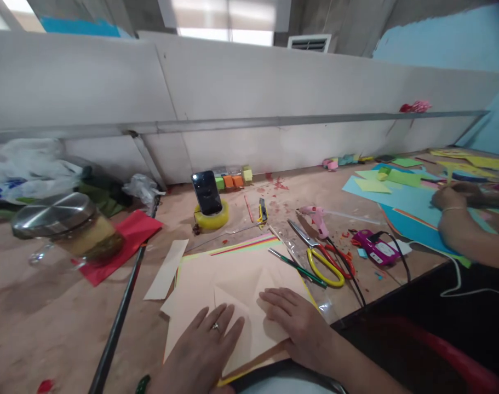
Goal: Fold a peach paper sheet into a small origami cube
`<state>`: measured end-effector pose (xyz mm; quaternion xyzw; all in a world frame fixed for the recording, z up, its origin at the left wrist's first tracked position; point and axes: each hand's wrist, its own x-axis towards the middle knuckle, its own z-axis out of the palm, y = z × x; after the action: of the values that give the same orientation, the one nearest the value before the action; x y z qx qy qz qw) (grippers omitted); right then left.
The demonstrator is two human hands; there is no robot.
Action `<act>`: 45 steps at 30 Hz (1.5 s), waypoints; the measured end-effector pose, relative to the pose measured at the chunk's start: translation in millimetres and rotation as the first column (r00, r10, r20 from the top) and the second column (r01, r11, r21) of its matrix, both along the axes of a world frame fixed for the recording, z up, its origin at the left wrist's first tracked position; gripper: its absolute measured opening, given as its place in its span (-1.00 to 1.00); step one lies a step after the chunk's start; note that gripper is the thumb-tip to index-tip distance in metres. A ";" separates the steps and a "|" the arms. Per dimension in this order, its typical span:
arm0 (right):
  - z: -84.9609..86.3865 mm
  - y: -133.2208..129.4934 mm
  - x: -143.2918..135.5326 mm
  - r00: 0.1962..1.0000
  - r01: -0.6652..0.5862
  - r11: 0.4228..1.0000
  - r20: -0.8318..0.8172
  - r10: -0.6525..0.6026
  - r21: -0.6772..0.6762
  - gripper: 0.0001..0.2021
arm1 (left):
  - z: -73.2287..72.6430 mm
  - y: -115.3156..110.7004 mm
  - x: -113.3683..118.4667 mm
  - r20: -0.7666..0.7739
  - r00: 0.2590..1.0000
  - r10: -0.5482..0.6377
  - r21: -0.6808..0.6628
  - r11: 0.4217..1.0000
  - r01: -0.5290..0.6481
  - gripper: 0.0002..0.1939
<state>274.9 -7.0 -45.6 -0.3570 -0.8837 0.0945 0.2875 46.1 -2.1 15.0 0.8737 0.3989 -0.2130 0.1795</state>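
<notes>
A pale cream sheet of paper with creases and folded-over flaps lies in front of me on a stack of coloured paper. My left hand, a ring on one finger, rests on the sheet's left part with its fingers stretched out. On the right side, my right hand lies flat over a folded flap, fingers extended. Two dark green pens lie at the stack's right edge. Beside them are scissors with yellow and orange handles. A narrow cream paper strip lies left of the stack.
A phone leans on a yellow tape roll. Behind the stack are a box cutter and a pink glue gun. A glass jar stands left on red paper. Another person's hand works over coloured sheets at right.
</notes>
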 end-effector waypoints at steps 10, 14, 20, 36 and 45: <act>15.1 6.5 17.5 0.996 -0.079 0.958 -0.068 0.063 -0.274 -0.62 | -10.4 -4.7 -12.7 0.250 0.966 0.067 0.063 0.994 -0.085 -0.14; 18.3 13.5 19.2 0.983 -0.085 0.919 -0.181 0.016 -0.385 -0.75 | -21.5 -0.2 -20.2 0.521 0.844 0.131 0.148 0.959 -0.240 -0.77; 25.5 33.1 14.4 0.977 0.129 0.783 -0.058 -0.206 -0.609 -0.82 | -10.7 13.4 -17.8 0.530 0.654 0.540 -0.134 0.815 -0.564 -0.71; 47.6 73.2 -5.5 0.948 0.315 0.770 0.228 -0.224 -0.555 -0.54 | -17.2 51.9 -20.1 0.589 0.546 0.596 -0.220 0.768 -0.601 -0.73; 62.6 84.6 -25.7 0.869 0.479 0.691 0.404 -0.285 -0.542 -0.56 | -20.3 49.6 -19.1 0.579 0.560 0.593 -0.179 0.762 -0.622 -0.72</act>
<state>249.1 77.5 17.0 -0.6193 -0.7377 0.2669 0.0335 27.1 47.5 -5.4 0.7062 0.6004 0.1617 0.3388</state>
